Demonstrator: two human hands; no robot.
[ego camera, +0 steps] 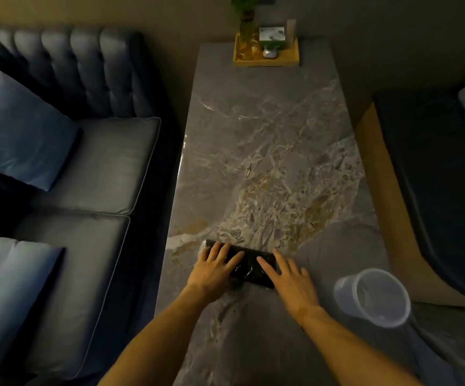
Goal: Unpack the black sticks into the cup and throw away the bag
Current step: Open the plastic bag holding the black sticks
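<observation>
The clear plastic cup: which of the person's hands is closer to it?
Right. The right hand lies just left of the cup; the left hand rests farther left, across the bag of black sticks.

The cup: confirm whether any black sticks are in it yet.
No, the clear cup looks empty, and the sticks remain in the bag under both hands.

Both bare forearms reach forward, converging. The left hand (211,271) lies palm down, fingers (235,259) spread and flat, pointing up and to the right. The right hand (289,280) lies palm down just beside it, fingers (264,264) extended toward the left fingers.
</observation>
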